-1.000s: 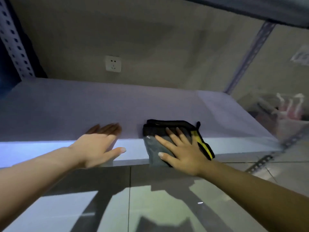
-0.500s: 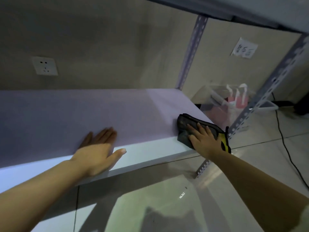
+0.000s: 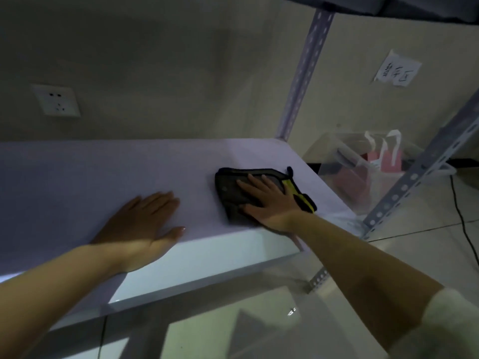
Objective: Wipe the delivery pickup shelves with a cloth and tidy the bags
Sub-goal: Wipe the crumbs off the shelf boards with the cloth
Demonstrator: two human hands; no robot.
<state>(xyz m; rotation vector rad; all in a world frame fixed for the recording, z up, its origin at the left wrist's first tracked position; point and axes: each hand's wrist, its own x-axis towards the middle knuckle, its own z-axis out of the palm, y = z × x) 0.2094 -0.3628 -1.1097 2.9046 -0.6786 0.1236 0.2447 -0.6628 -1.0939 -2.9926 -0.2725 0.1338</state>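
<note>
A white shelf board (image 3: 103, 174) runs across the head view, low above the tiled floor. On its right part lies a folded dark grey cloth (image 3: 229, 186) with black edging and a yellow strip. My right hand (image 3: 267, 202) lies flat on the cloth with fingers spread and straight, pressing it onto the board. My left hand (image 3: 141, 224) rests palm down on the bare shelf to the left of the cloth, fingers straight. A clear plastic bag (image 3: 357, 164) with white handles and something pink inside stands on the floor beyond the shelf's right end.
Perforated metal uprights stand at the shelf's back right corner (image 3: 303, 71) and front right (image 3: 425, 161). A wall socket (image 3: 55, 99) sits on the back wall at left. A paper note (image 3: 398, 69) hangs on the wall. A black cable (image 3: 464, 224) runs over the floor at right.
My right hand slid the cloth from the shelf's front edge toward the right end, then further back onto the board. My left hand stayed flat on the shelf.
</note>
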